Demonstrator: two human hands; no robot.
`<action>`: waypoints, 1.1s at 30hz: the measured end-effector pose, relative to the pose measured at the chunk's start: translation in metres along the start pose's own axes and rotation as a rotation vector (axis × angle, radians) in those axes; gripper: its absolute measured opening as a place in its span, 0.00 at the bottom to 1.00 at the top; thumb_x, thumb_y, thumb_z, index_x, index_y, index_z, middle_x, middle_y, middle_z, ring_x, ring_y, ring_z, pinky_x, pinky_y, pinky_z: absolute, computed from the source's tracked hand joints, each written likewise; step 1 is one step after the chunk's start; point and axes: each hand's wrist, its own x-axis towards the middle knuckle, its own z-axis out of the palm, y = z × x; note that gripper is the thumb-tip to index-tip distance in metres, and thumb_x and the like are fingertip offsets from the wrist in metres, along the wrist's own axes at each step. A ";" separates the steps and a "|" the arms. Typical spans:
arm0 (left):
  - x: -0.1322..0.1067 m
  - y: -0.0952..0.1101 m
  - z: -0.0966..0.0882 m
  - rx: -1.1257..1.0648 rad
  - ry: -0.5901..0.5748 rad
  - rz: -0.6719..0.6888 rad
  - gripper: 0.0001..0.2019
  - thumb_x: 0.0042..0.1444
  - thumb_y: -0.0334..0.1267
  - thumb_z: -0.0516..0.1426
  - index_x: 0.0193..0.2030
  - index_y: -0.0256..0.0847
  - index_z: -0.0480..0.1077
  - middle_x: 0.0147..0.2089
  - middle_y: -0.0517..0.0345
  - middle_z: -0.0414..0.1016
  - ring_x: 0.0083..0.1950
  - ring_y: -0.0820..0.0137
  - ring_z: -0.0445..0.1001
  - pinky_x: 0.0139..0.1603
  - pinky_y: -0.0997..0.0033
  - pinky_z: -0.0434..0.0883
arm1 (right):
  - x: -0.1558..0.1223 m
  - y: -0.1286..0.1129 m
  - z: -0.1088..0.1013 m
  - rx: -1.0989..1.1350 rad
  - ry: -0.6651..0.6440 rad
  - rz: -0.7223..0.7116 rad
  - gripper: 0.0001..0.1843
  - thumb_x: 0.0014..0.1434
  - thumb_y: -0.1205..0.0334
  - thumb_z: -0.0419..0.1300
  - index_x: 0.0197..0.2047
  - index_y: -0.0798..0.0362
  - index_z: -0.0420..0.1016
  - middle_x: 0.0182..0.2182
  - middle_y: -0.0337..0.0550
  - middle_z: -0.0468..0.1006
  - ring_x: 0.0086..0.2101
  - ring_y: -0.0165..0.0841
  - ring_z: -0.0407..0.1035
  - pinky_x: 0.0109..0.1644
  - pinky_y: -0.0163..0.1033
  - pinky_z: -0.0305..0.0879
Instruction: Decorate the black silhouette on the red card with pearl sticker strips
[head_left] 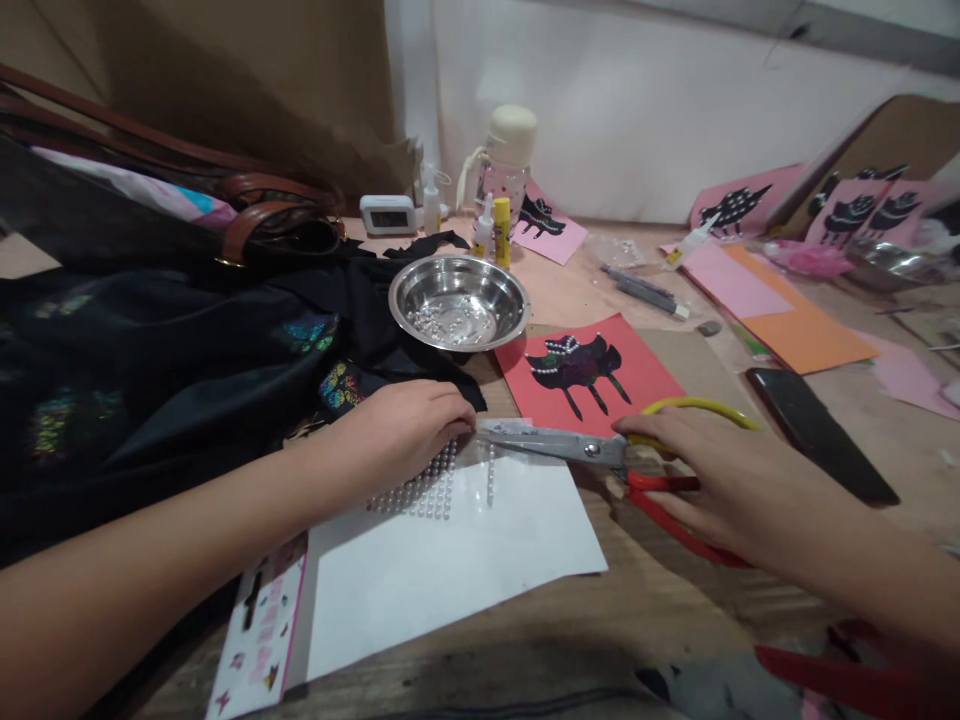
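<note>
My left hand (409, 425) rests with curled fingers on a sheet of stick-on pearl beads (427, 490) that lies on a white paper sheet (457, 565). My right hand (720, 480) lies over the red and yellow handles of a pair of scissors (600, 452), fingers stretched across them. The scissors' closed blades point left toward my left hand's fingertips. Just beyond lies a red card (592, 375) with a black animal cut-out edged with pearls.
A steel bowl (459, 300) with loose pearls stands behind the card. A black bag (150, 370) fills the left side. Glue bottles (493, 232), a small clock (388, 214), a black phone (821, 432), orange paper (795, 315) and pink cards (739, 205) lie further back and right.
</note>
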 end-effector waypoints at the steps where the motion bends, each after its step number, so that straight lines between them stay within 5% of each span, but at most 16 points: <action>1: 0.001 0.001 -0.001 -0.020 0.009 -0.020 0.09 0.67 0.31 0.53 0.42 0.39 0.76 0.42 0.57 0.80 0.43 0.66 0.77 0.45 0.68 0.71 | 0.002 -0.001 0.000 -0.018 -0.024 -0.004 0.19 0.61 0.53 0.59 0.54 0.47 0.72 0.43 0.48 0.80 0.41 0.48 0.76 0.41 0.51 0.72; 12: 0.000 0.003 -0.004 -0.054 0.020 -0.060 0.08 0.65 0.30 0.55 0.42 0.38 0.76 0.41 0.57 0.79 0.41 0.67 0.77 0.43 0.70 0.70 | 0.014 -0.006 -0.003 0.057 -0.118 -0.007 0.22 0.61 0.55 0.58 0.58 0.47 0.69 0.50 0.49 0.80 0.45 0.47 0.78 0.40 0.47 0.73; 33: -0.003 0.001 -0.006 -0.087 0.026 -0.013 0.08 0.65 0.31 0.54 0.42 0.37 0.76 0.42 0.55 0.79 0.41 0.67 0.77 0.42 0.71 0.70 | 0.026 -0.018 -0.004 0.196 -0.217 0.054 0.19 0.61 0.55 0.60 0.56 0.44 0.72 0.47 0.43 0.82 0.43 0.41 0.77 0.41 0.42 0.73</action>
